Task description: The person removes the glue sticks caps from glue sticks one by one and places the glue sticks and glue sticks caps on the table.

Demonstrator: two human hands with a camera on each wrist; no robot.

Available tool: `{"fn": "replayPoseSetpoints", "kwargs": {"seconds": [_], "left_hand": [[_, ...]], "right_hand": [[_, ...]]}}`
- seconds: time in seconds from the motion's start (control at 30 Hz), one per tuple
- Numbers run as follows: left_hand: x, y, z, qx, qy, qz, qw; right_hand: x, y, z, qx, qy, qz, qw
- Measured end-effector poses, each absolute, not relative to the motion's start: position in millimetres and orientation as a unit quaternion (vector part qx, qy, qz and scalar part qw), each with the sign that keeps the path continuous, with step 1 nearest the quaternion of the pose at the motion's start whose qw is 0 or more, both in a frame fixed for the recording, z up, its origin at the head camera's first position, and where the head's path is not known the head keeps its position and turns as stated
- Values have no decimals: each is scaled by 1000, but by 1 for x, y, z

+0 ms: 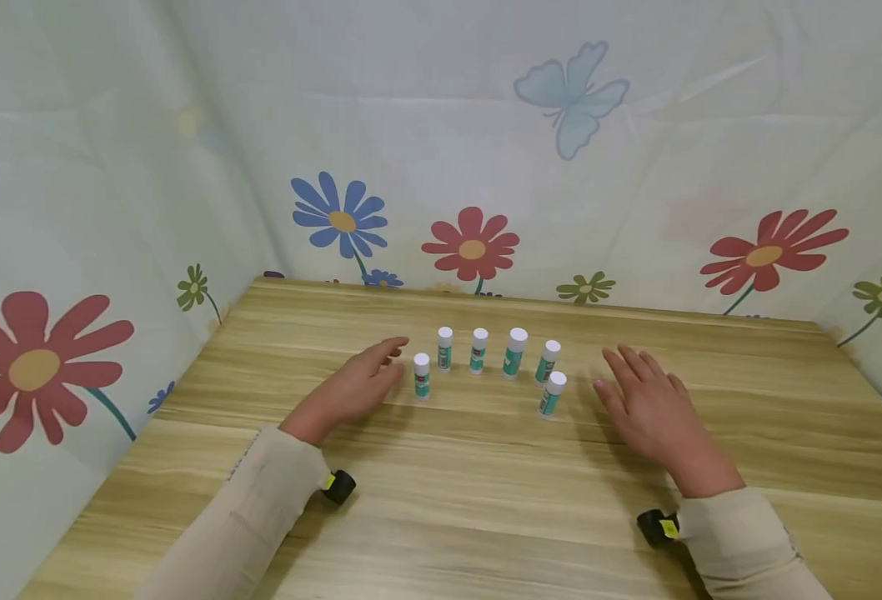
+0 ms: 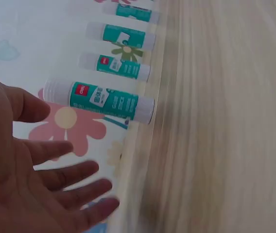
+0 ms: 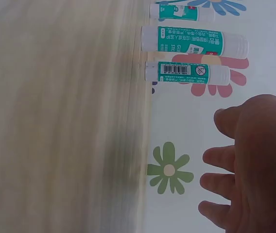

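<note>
Several glue sticks with white caps and teal labels stand upright in a loose arc on the wooden table. At the arc's left end is one glue stick (image 1: 422, 377), with my left hand (image 1: 358, 383) just beside it, fingers extended and holding nothing. In the left wrist view that hand's fingers are spread below the nearest glue stick (image 2: 99, 101). The front right glue stick (image 1: 552, 395) leans slightly in the head view. To its right hovers my right hand (image 1: 654, 408), palm down with relaxed fingers, apart from every stick. A larger glue stick (image 3: 194, 42) shows in the right wrist view.
The wooden table (image 1: 456, 500) reaches back to a pale curtain (image 1: 426, 108) printed with flowers and a butterfly, which also closes off both sides. A small black camera is strapped at each sleeve cuff, the left one (image 1: 339, 487) and the right one (image 1: 657, 528).
</note>
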State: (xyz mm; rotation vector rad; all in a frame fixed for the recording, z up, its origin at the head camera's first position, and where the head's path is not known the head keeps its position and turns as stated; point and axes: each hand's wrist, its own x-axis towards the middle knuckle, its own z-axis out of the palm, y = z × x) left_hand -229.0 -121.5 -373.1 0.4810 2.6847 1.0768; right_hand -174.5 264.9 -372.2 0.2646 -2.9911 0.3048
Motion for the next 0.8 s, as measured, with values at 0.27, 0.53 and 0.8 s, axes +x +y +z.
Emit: {"fn": "replayPoseSetpoints", "kwargs": {"seconds": [0.27,0.53,0.8], "left_hand": [[-234,-117,-388,186,836,497,138],[-236,-113,-399,164,800,556,156],[-238,-108,-409,158,777,590,153]], "right_hand": [[-173,264,-371,90,-989,106,48],[-172,263,-371,91,-990,101,48],[-171,263,-370,92,-989,103,47]]}}
